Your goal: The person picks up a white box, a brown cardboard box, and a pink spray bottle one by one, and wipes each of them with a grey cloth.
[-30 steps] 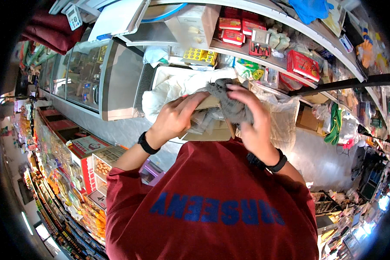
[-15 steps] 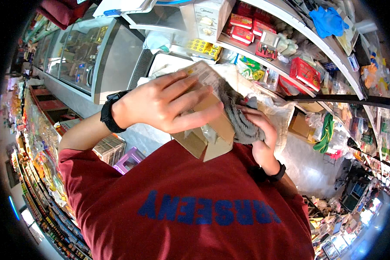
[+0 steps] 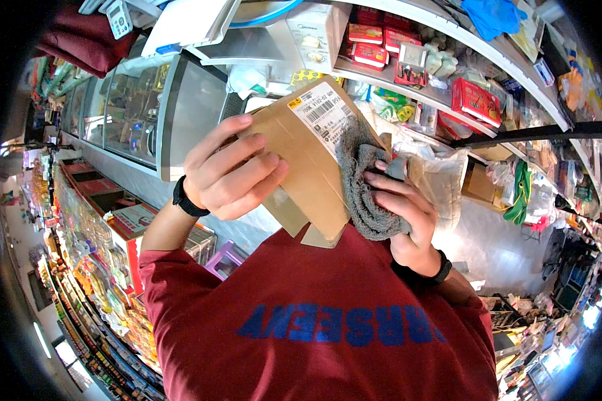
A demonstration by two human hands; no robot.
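A brown cardboard box [image 3: 299, 164] is held up in front of my chest, tilted, with its flaps hanging loose at the lower end. A white printed label sits on its upper face. My left hand [image 3: 237, 170] grips the box along its left side, fingers curled over the face. In my right hand [image 3: 408, 210] is a bunched grey cloth [image 3: 364, 190], pressed against the right edge of the box. What lies inside the box is hidden.
Ahead on the right, shelves hold red boxes [image 3: 476, 101] and a blue glove [image 3: 493, 17]. A glass display cabinet [image 3: 130, 110] stands to the left. Below it are a purple plastic stool [image 3: 226, 260] and crowded goods. A cream bag [image 3: 441, 184] lies beyond my right hand.
The box has turned, so its broad labelled face now shows instead of its open flap end. My left hand has shifted from across the top to the box's left side. The cloth stays in my right hand.
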